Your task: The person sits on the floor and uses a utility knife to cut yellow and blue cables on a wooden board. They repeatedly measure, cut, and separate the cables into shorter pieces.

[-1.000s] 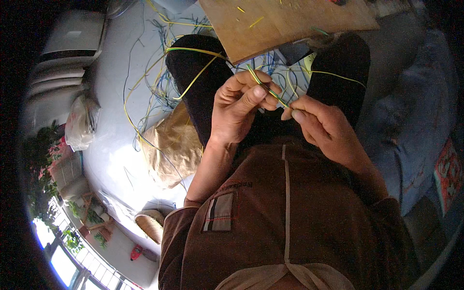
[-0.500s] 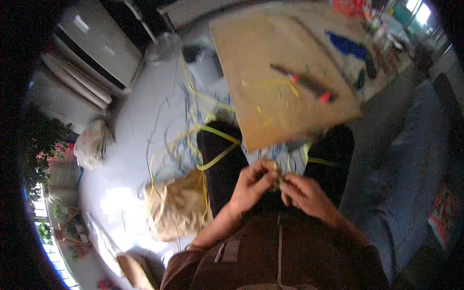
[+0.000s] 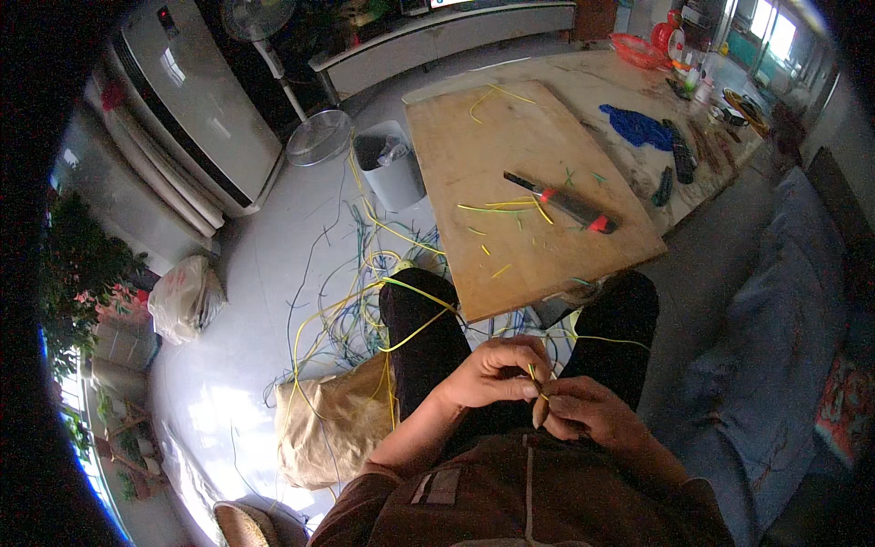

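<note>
Pale marble-look table (image 3: 583,91) ahead of the seated person; assorted items along its far right side. Wooden board (image 3: 510,146) lies on it, near edge reaching to the dark-trousered knees (image 3: 424,324). Tangle of yellow, green and blue wires (image 3: 382,282) spreads over the floor on the left; some strands lie across the left knee. Crumpled brown bag (image 3: 333,424) stands just beside the left leg, strands over it. Grey bin (image 3: 397,187) stands left of the board, near it. Knife (image 3: 570,206), black with red parts, lies on the board's right half.

Left hand (image 3: 497,372): thumb and fingertips pinching a thin wire. Right hand (image 3: 591,408): fingers bent, gripping the same piece lower down; exact contact partly hidden. Yellow-green wire (image 3: 532,371): between the two hands, in front of the torso, short tip upward. Small yellow and green clippings (image 3: 498,271) lie scattered on the board.
</note>
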The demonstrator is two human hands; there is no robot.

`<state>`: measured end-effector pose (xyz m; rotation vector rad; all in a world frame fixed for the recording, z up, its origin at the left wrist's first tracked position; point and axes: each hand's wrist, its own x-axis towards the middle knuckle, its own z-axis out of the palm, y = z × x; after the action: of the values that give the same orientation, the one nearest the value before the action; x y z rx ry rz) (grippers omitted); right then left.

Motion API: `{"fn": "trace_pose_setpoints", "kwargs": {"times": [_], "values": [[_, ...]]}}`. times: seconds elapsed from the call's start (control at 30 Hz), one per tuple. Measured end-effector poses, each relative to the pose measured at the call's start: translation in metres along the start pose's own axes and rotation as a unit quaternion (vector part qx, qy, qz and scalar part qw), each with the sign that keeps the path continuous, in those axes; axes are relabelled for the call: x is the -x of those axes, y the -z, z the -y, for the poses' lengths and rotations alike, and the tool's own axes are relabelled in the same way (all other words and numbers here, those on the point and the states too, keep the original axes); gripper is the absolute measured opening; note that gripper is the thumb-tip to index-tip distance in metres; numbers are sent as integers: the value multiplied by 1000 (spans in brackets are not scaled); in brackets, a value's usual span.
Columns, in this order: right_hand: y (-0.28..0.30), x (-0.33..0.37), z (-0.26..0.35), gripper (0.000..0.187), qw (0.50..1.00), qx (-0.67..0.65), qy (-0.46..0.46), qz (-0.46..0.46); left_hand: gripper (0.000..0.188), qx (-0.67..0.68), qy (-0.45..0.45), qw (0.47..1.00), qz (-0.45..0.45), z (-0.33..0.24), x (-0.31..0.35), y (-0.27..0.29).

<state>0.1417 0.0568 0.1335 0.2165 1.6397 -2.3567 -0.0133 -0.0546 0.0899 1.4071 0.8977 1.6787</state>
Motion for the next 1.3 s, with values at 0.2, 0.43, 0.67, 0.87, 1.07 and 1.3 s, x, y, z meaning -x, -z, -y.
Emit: {"fn": "trace_pose_setpoints", "kwargs": {"times": [0.2, 0.43, 0.67, 0.87, 1.07, 1.3], "values": [[-1, 14, 8, 32, 1000, 2, -17, -7, 14, -43, -67, 996, -34, 6, 3, -15], [0, 17, 17, 28, 999, 18, -20, -36, 9, -96, -68, 989, -88, 5, 4, -23], [6, -13, 0, 16, 801, 521, 128, -268, 7, -209, 101, 950, -206, 8, 10, -19], [5, -26, -5, 20, 785, 497, 201, -309, 9, -61, 173, 959, -217, 13, 6, -21], [9, -24, -12, 17, 743, 568, 173, -308, 16, 61, 176, 955, -229, 23, 8, -20], [25, -33, -20, 17, 769, 572, 132, -255, 13, -21, 160, 966, -202, 33, 13, -14]]}}
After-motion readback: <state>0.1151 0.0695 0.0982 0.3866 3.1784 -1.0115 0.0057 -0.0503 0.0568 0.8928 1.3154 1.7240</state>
